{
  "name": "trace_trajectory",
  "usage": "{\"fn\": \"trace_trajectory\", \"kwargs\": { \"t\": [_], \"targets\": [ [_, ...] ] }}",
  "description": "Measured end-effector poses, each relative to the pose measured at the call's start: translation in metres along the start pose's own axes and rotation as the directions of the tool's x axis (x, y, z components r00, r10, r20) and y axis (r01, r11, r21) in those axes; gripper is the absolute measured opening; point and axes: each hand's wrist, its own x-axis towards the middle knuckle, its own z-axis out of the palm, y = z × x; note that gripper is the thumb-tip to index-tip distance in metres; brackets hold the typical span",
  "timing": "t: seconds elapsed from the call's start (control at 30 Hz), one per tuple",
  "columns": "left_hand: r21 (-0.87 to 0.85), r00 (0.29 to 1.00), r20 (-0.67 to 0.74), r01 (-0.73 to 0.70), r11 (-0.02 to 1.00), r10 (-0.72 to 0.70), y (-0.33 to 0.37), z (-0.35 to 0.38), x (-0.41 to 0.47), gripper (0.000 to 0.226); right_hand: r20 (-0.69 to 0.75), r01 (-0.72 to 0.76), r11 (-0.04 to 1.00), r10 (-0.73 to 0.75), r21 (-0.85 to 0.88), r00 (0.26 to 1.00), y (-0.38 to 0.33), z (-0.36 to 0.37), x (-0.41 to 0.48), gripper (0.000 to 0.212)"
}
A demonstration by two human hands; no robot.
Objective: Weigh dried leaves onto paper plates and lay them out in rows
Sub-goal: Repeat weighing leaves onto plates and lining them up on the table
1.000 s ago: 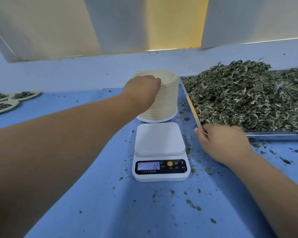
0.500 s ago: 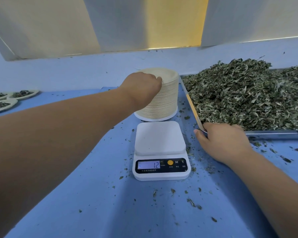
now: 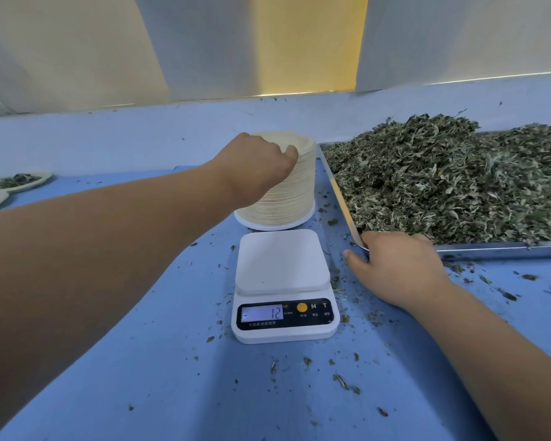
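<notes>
At far left, filled paper plates (image 3: 19, 181) of leaves lie in rows on the blue table (image 3: 172, 393), partly cut off by the frame edge. The left hand (image 3: 258, 167) is on top of the stack of paper plates (image 3: 287, 198), which stands just behind the scale. Compared with a second ago it has hardly shifted: the fingers (image 3: 290, 153) stay curled over the near rim of the topmost plate, clenched on it, and no plate has yet come free. Judgement: the plate is still being separated, so this weighing cycle has not started. The digital scale (image 3: 282, 281) sits at centre with a bare platform; its display reads minus 12, unchanged, which suggests a tare left from a plate no longer on it. The right hand (image 3: 398, 268) also stays where it was, at the near left corner of the metal tray (image 3: 490, 246). Its thumb lies outside the corner and its fingers are bent over the rim, grasping the tray. The fingertips are hidden. The dried leaves (image 3: 442, 179) are heaped high in that tray, well right of the scale, with loose fragments scattered over the table around the scale. Next step, as judged: lift one plate across onto the platform.
</notes>
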Motion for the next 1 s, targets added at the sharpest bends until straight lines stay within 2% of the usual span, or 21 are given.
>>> {"fn": "trace_trajectory", "kwargs": {
  "t": [0.07, 0.13, 0.2, 0.27, 0.37, 0.47, 0.53, 0.6, 0.7, 0.83, 0.9, 1.0],
  "targets": [
    [-0.095, 0.994, -0.057, 0.092, 0.991, -0.098, 0.0, 0.0, 0.0, 0.053, 0.005, 0.0, 1.0, 0.001, -0.002, 1.0, 0.0, 0.0, 0.0, 0.041],
    [-0.284, 0.949, -0.083, 0.27, 0.92, -0.304, 0.001, -0.001, 0.0, 0.029, 0.004, 0.003, 1.0, -0.003, -0.003, 1.0, 0.0, -0.001, -0.001, 0.042],
    [-0.463, 0.859, -0.063, 0.426, 0.777, -0.508, 0.003, 0.001, -0.001, 0.016, 0.004, 0.007, 1.0, -0.007, -0.002, 1.0, 0.0, -0.002, -0.001, 0.042],
    [-0.653, 0.728, 0.004, 0.521, 0.55, -0.685, 0.005, 0.004, -0.002, 0.009, 0.008, 0.009, 1.0, -0.009, 0.007, 1.0, 0.0, -0.002, -0.001, 0.042],
    [-0.864, 0.548, 0.123, 0.47, 0.183, -0.828, 0.014, 0.011, -0.007, 0.014, 0.005, 0.014, 1.0, -0.014, 0.017, 1.0, 0.0, -0.002, -0.002, 0.041],
    [-0.947, 0.433, 0.204, 0.316, -0.064, -0.878, 0.027, 0.016, -0.018, 0.031, 0.011, 0.013, 1.0, -0.013, -0.004, 1.0, -0.001, -0.004, -0.002, 0.041],
    [-0.956, 0.345, 0.253, 0.234, -0.178, -0.904, 0.032, 0.017, -0.027, 0.037, -0.002, 0.009, 1.0, -0.009, 0.006, 1.0, -0.002, -0.004, -0.003, 0.042],
    [-0.959, 0.297, 0.255, 0.203, -0.201, -0.92, 0.034, 0.018, -0.036, 0.042, -0.005, -0.002, 1.0, 0.003, 0.023, 1.0, -0.002, -0.004, -0.004, 0.042],
    [-0.973, 0.273, 0.221, 0.12, -0.195, -0.936, 0.041, 0.019, -0.059, 0.043, 0.013, -0.009, 0.999, 0.008, 0.032, 1.0, -0.004, -0.007, -0.005, 0.043],
    [-0.989, 0.333, 0.147, 0.052, -0.137, -0.931, 0.057, 0.023, -0.096, 0.037, 0.032, -0.009, 0.998, 0.007, 0.059, 0.999, -0.005, -0.009, -0.004, 0.04],
    [-0.985, 0.379, 0.171, 0.074, -0.155, -0.909, 0.066, 0.026, -0.11, 0.038, -0.047, 0.002, 0.99, 0.005, 0.142, 0.999, -0.008, -0.01, -0.005, 0.038],
    [-0.977, 0.426, 0.214, 0.086, -0.196, -0.879, 0.079, 0.032, -0.123, 0.04, -0.184, 0.038, 0.93, 0.031, 0.365, 0.983, -0.014, -0.013, -0.007, 0.067]
  ]
}}
